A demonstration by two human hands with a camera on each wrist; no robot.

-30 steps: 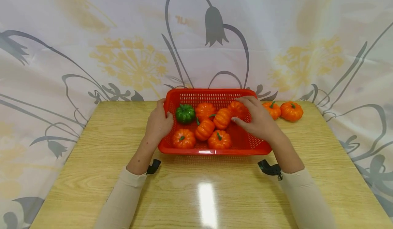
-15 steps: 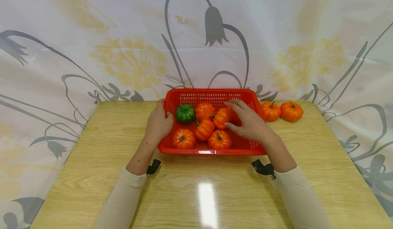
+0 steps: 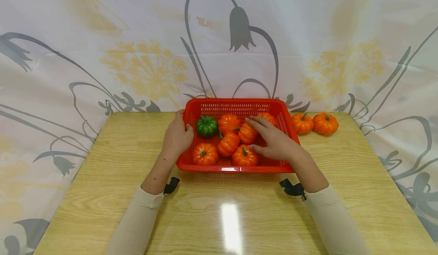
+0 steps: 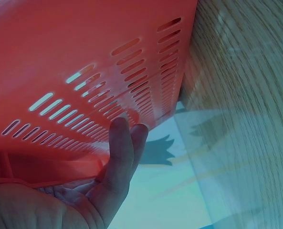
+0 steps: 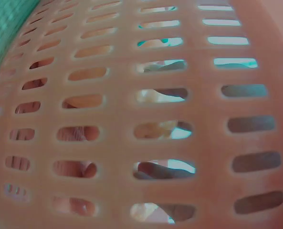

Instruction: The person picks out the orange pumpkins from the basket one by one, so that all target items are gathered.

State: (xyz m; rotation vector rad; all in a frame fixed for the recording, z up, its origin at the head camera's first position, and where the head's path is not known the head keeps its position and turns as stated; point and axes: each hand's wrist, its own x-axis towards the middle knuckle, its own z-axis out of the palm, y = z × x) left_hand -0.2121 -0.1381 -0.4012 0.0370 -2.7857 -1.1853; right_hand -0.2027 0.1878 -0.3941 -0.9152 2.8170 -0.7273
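A red slotted basket [image 3: 236, 169] holds a green toy pumpkin [image 3: 207, 127] and several orange ones. At its left end, my left hand [image 3: 176, 135] grips the rim. The left wrist view has its fingers [image 4: 120, 152] against the outside of the slotted wall [image 4: 74, 38]. Over the right part of the basket, my right hand [image 3: 275, 141] spreads its fingers and thumb around the right side of a tilted orange pumpkin [image 3: 246, 133]. The thumb tip is close to the front orange pumpkin [image 3: 244, 157]. In the right wrist view, the basket wall [image 5: 122, 56] mostly hides this hand.
Two orange pumpkins, one beside the basket [image 3: 302, 123] and another further right [image 3: 326, 124], lie on the wooden table [image 3: 191, 213]. Partly behind the right fingers sits an orange pumpkin [image 3: 268, 118]. A flower-printed curtain [image 3: 154, 27] hangs behind the table.
My right hand has moved left inside the basket, from the back right pumpkin toward the tilted one, then slightly toward the front. The left hand stays at the rim.
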